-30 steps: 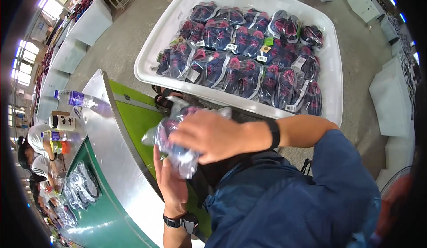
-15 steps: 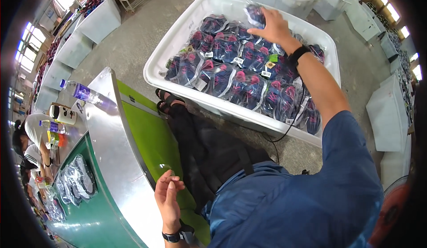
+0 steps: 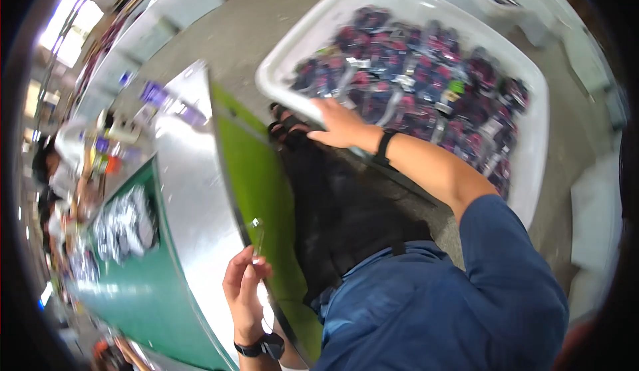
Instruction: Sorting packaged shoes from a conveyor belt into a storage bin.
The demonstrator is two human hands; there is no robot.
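Note:
My left hand [image 3: 245,294] is beside the metal table edge, thumb and fingers pinched on a thin clear strip [image 3: 259,232] that sticks up from the fingertips. What kind of strip it is, I cannot make out. My right hand [image 3: 341,126] is empty, its fingers apart, over the near left rim of a large white bin [image 3: 279,71]. Inside the bin lie many clear-bagged packs [image 3: 406,71], dark blue and pink, which look like shoes. One pack bears a bright green label [image 3: 455,87]. Motion blurs the picture.
At left, a green conveyor belt [image 3: 180,328] carries clear-bagged packs [image 3: 126,224]. A purple-labelled bottle [image 3: 174,104] lies on the metal table [image 3: 183,144]. People sit along the belt's far side. More white bins stand behind and at right.
My right hand has left the pack it held over the bin and moved toward me and left, now empty. The view has turned, shifting the bin rightward. My left hand keeps its pinch.

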